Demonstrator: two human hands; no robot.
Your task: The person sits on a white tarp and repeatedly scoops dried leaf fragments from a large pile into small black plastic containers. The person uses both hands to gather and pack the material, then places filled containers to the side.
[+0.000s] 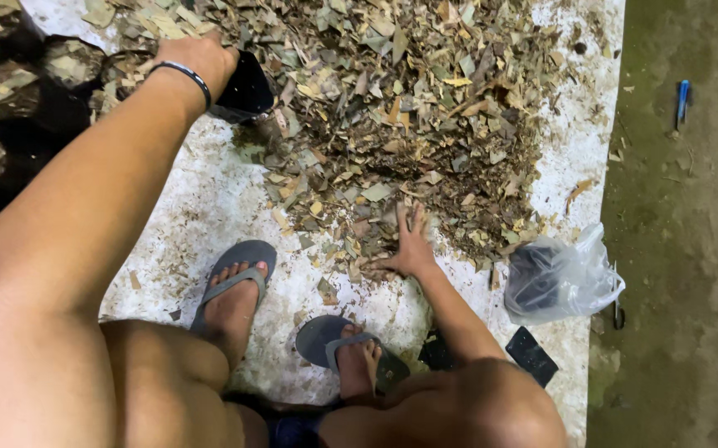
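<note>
White sheet [209, 207] on concrete floor; dry leaf pile [392, 108] mid-sheet, light, crumbly — scoop from underneath. Your left hand [201, 62] clamps a black bag [245, 87]; right hand [408, 245], fingers spread, presses the pile's edge

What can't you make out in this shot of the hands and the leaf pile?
Head view:
- Black container: the left hand covers its top.
- Right hand: fingertips buried in the dried leaves.
- Clear plastic bag: the dark contents are too blurred to identify.
- Leaf pile: cut off by the top edge.
</note>
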